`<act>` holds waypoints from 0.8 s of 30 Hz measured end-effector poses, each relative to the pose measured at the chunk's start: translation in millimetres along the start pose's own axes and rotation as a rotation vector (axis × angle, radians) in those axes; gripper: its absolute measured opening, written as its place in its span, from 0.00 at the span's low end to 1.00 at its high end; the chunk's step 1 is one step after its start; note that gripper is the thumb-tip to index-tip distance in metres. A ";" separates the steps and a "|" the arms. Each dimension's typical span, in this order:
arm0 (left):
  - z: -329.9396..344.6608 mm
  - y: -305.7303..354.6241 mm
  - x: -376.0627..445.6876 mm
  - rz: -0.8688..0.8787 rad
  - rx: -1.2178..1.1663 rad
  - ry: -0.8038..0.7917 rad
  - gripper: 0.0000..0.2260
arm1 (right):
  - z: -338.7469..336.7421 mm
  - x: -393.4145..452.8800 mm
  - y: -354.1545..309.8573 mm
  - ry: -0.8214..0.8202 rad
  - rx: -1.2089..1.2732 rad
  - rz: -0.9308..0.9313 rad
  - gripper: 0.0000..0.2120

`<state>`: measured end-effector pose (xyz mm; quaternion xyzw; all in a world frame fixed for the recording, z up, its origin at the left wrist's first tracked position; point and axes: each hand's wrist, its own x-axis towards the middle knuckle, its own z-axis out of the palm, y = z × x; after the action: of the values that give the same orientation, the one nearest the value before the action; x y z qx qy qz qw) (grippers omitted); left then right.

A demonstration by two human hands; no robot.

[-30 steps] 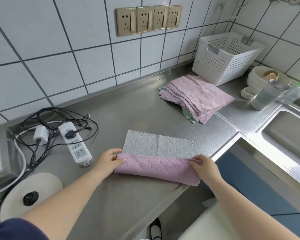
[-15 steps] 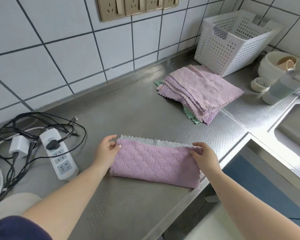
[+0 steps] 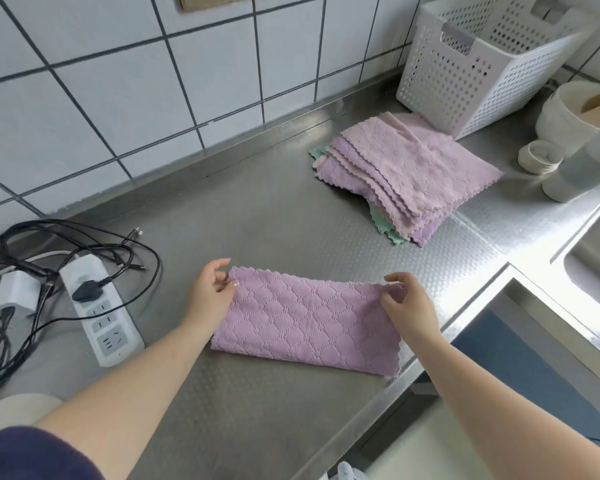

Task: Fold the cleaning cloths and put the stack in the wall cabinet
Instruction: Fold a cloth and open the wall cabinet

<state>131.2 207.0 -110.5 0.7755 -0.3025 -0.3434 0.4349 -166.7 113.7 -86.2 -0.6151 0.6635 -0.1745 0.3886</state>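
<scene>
Left hand and right hand pinch far corners of folded purple cloth on steel counter; other fingers loose. No legible writing.

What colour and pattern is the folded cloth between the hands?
Lilac-pink folded cleaning cloth, quilted in a diamond pattern with scalloped edges; the head view shows it.

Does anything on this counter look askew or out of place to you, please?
The pile of cloths beside the white basket is untidy: layers fanned out, a green one poking from beneath. Tangled cables surround the power strip.
</scene>
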 end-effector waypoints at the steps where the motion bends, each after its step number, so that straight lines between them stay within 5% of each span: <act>1: -0.6 -1.9 0.0 -0.006 0.017 -0.004 0.18 | 1.2 0.1 1.4 -0.005 -0.007 0.002 0.13; 13: 3.1 -2.6 0.4 0.016 0.193 0.016 0.17 | 4.6 8.0 0.9 -0.020 -0.040 0.030 0.16; 18: 4.5 3.2 -13.0 0.318 0.513 0.167 0.18 | 2.4 0.2 -4.2 0.093 -0.046 -0.013 0.17; 24: 49.5 9.6 -57.5 0.661 0.843 -0.139 0.21 | 57.4 -48.6 -25.6 0.163 -0.387 -0.499 0.18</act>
<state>56.8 223.8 -105.6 0.7218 -0.6700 -0.0878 0.1495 -110.2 169.4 -90.0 -0.8052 0.5419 -0.1838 0.1553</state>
